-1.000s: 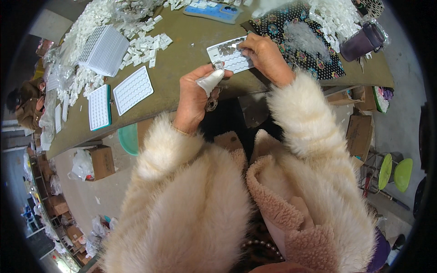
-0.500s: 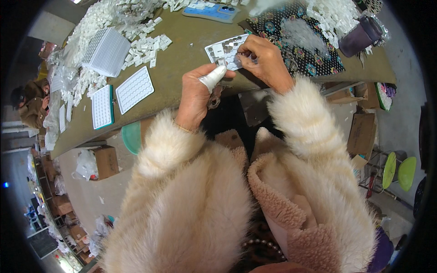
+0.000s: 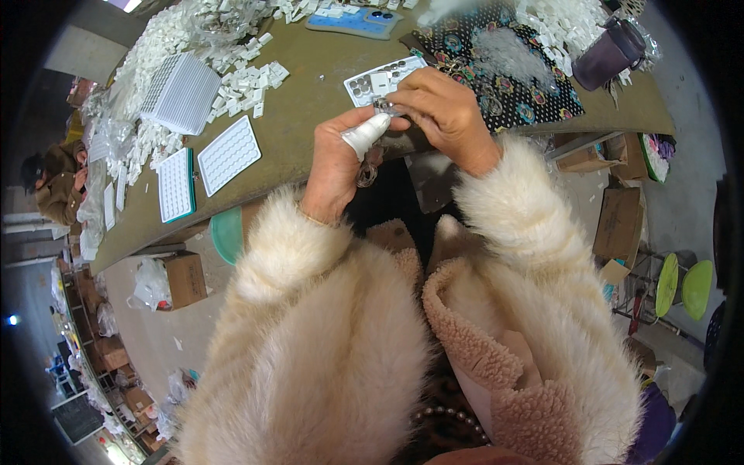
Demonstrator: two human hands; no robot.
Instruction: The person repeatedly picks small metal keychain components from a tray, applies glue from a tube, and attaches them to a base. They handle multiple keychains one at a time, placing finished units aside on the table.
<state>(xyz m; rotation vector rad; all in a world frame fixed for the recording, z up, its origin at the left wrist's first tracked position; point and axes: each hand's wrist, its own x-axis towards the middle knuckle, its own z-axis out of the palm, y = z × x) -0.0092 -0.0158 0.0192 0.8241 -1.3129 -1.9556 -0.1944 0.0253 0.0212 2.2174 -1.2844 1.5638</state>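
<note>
My left hand, its thumb wrapped in white, is closed on a small clear piece with something shiny in it. My right hand reaches over from the right, its fingertips pinched together against that piece; what they hold is hidden. Below the left fingers hangs a clear, brownish looped strip, too unclear to name. Just beyond both hands lies a white tray with round silver discs like button cells and a small white square part on it, partly covered by my right hand.
Left on the green-brown table are white moulded trays, a tray stack and heaped small white parts. Farther off lie a blue phone-shaped case, a patterned cloth and a dark purple bottle. Another person sits far left.
My right hand has moved left from over the tray, and its fingertips now meet the clear piece in my left hand. The left hand has stayed nearly in place.
</note>
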